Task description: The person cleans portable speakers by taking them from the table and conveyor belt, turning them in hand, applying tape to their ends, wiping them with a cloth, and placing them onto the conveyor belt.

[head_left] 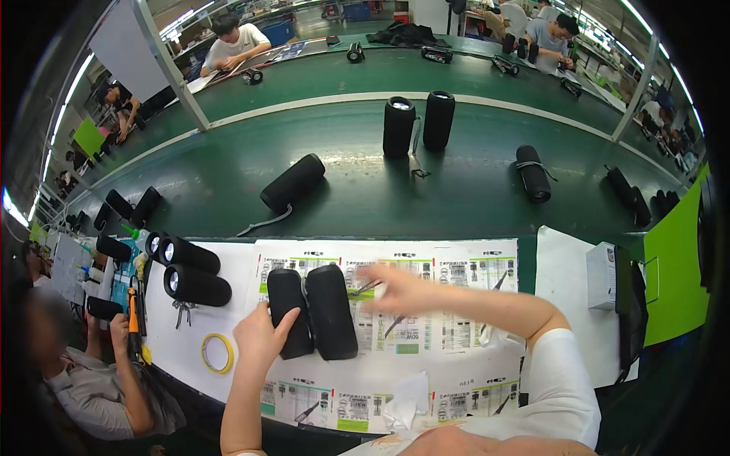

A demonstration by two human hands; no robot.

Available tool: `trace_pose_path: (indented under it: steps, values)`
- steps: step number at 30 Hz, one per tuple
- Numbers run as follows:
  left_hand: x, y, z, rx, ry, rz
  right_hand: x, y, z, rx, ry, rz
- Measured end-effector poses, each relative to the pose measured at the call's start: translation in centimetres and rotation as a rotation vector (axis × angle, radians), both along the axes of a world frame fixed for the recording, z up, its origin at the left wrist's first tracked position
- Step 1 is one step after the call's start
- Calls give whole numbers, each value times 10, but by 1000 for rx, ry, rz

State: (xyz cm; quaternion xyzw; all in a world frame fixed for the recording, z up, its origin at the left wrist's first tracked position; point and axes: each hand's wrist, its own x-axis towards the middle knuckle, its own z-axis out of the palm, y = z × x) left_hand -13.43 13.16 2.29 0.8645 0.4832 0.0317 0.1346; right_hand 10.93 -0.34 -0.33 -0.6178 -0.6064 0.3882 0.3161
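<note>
Two black cylindrical speakers lie side by side on the printed sheet before me. My left hand (262, 334) is closed around the left speaker (286, 311), its thumb lying across the front. The right speaker (332, 313) leans slightly and touches or nearly touches its neighbour. Just right of its upper part is my right hand (394, 290), smeared by motion, with the fingers pointing left. A thin grey wrist strap (366, 289) shows by those fingertips; whether they pinch it I cannot make out.
Several speakers (199, 285) and a yellow tape roll (217, 354) lie on the left. On the green conveyor (357, 201) are two upright speakers (398, 128) and lying ones (293, 182). A white box (601, 275) stands right. A co-worker (106, 387) sits at left.
</note>
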Motion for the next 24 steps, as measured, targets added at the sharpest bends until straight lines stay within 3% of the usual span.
trace_pose_path:
  steps: [2,4,5,6,8,10,12,14,16,17,18,24]
  values:
    - [9,9,11,287,-81,-158,70,21,5,372,-177,-376]
    - [51,31,21,410,-344,-371,141,43,20,594,-171,-793]
    - [79,43,25,431,-473,-482,176,52,36,665,-166,-833]
    - [114,53,27,295,-535,-500,238,72,9,732,-384,-1063]
    - [192,79,25,363,-555,-589,306,91,6,765,-698,-1207]
    - [276,96,30,524,-618,-687,335,103,13,592,-777,-1135]
    - [359,103,28,492,-748,-608,346,113,11,541,-590,-1050]
    - [405,94,37,421,-544,-509,353,118,8,610,-426,-989]
    - [434,88,13,168,-389,-376,342,116,1,643,-557,-1067]
    - [437,87,3,112,-543,-364,339,113,-7,698,-622,-1084]
    - [432,83,-7,61,-684,-365,324,105,-5,691,-489,-1116]
    - [317,50,4,21,-1044,-441,291,28,2,687,-85,-1115]
